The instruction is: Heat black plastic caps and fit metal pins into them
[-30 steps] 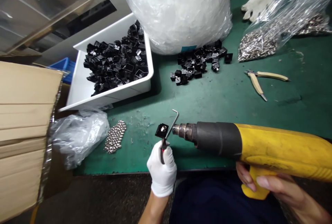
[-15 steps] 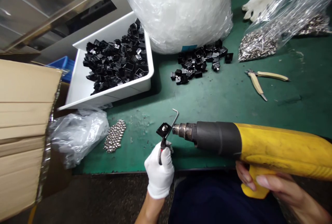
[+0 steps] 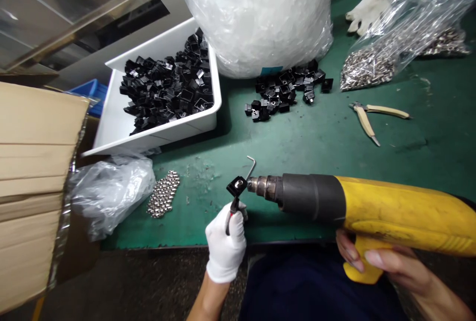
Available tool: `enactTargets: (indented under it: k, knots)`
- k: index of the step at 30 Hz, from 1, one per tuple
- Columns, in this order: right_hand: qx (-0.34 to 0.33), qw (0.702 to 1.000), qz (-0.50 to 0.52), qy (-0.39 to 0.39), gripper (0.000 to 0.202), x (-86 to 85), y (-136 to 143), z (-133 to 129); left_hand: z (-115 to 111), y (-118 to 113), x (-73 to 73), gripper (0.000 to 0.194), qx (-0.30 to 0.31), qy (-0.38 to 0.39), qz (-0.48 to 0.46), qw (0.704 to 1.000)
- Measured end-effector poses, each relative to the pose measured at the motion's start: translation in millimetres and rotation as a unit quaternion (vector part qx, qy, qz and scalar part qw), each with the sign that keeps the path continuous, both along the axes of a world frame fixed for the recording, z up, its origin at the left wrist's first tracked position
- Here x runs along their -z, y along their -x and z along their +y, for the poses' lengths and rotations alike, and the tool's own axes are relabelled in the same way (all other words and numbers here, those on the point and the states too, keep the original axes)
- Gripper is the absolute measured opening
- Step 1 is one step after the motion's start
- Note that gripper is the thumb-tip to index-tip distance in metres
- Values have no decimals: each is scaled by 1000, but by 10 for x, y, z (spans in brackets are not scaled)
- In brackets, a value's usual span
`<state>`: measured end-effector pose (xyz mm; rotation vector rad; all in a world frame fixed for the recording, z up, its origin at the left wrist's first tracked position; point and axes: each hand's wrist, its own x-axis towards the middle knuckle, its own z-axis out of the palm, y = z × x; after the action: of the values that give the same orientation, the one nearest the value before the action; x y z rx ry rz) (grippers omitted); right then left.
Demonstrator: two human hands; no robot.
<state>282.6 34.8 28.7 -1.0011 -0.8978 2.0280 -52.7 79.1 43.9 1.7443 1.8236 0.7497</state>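
My left hand [image 3: 225,244], in a white glove, is closed around the handle of pliers [image 3: 233,208]. Their jaws hold a square black plastic part [image 3: 236,187] with a metal insert in its middle. Bare, my right hand [image 3: 372,256] wraps round the grip of a yellow heat gun [image 3: 405,212]. The gun's stepped metal nozzle [image 3: 265,187] points left, its tip right beside the black part. Just beyond that part lies a bent hex key [image 3: 252,166], its lower end hidden. Most of the pliers' handle is covered by the glove.
A white bin [image 3: 169,137] of black parts stands at the left, near a cardboard box [image 3: 33,187] and metal inserts [image 3: 163,194]. Loose black parts [image 3: 278,93] lie before a large plastic bag [image 3: 256,19]. Cutters [image 3: 366,118] and a bag of metal pieces [image 3: 368,68] are at right.
My left hand has tilted the black part slightly and shifted it a little relative to the nozzle. The heat gun has stayed almost still in my right hand.
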Motion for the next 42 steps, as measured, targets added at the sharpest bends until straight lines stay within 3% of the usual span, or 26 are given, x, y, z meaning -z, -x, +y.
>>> enactTargets:
  k: [12, 16, 21, 25, 29, 33, 36, 42]
  knots:
    - [-22, 999, 23, -14, 36, 123, 5, -19, 27, -14, 26, 28, -3, -8, -5, 1000]
    - [2, 1000, 11, -9, 35, 69, 2, -24, 38, -43, 39, 27, -10, -7, 12, 1000]
    - [-1, 1000, -18, 11, 30, -84, 3, 26, 48, -140, 77, 25, -78, -45, 54, 994]
    - [5, 999, -26, 19, 28, -109, 9, 27, 54, -151, 68, 25, -67, -50, 65, 994]
    - [-7, 1000, 23, 5, 30, -18, -2, 15, 43, -94, 2, 30, -47, 33, -76, 995]
    - [-9, 998, 58, 9, 33, 81, 1, 9, 24, -87, -71, 40, -59, 142, -262, 953]
    - [-2, 996, 87, 17, 34, 140, 5, -3, 14, -100, -89, 45, -62, 171, -298, 937]
    - [-19, 996, 84, 21, 32, 156, 3, -12, 10, -71, -60, 46, -55, 165, -302, 937]
